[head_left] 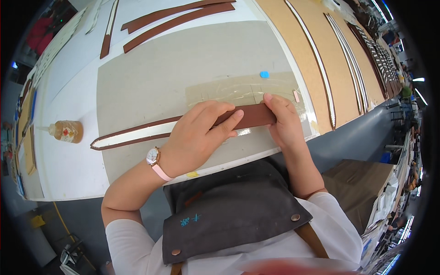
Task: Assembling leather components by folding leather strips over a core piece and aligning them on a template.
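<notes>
A long brown leather strip (254,115) with a white backing lies across the grey mat. Its left part shows the white layer (137,135) framed by brown edges, ending in a pointed, notched tip. Toward the right end, the strip shows a plain brown face. My left hand (195,133) grips the strip near its middle, thumb and forefinger against the brown face. The right hand (285,121) pinches its right end, thumb on top and fingers partly hidden beneath. Just beyond the hands is a clear sheet (215,91) on the mat, with a small blue piece (264,74) by its far edge.
To the left is a bottle of amber liquid (68,131) with a pale nozzle. Brown strips (178,25) lie on the far side of the white table. On the tan board (316,68) at right are more white-and-brown strips (350,64). The table's near edge borders my apron (229,206).
</notes>
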`<state>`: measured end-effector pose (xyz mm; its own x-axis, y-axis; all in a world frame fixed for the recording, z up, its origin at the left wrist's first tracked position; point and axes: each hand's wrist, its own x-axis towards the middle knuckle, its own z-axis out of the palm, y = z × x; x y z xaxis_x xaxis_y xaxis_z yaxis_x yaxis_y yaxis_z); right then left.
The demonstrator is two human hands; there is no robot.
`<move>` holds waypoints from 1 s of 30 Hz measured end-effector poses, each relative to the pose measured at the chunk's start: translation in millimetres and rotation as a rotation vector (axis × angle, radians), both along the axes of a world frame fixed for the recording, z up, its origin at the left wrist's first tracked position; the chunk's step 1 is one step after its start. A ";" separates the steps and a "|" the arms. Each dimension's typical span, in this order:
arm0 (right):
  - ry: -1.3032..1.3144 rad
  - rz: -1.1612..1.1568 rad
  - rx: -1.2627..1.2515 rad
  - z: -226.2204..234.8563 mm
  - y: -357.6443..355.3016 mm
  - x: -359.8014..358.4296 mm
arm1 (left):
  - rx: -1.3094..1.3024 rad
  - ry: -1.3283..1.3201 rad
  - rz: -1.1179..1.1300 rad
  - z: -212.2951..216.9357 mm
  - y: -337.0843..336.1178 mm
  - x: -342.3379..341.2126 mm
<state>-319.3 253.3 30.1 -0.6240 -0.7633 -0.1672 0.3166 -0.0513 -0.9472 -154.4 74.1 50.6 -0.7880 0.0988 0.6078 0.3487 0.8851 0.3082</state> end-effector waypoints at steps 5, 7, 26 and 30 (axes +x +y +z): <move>0.072 -0.013 0.070 8.2 0.4 -9.3 | -0.024 -0.173 0.129 0.5 -7.0 -2.0; 0.225 -0.055 0.160 4.7 3.6 -6.6 | -0.024 -0.281 0.197 2.0 -12.1 3.3; 1.450 -0.065 0.457 -24.7 32.1 21.3 | 0.000 -0.504 0.191 -11.2 -19.2 -15.0; 1.450 -0.055 0.462 -22.0 31.8 20.8 | 0.008 -0.558 0.199 -9.5 -20.3 -14.3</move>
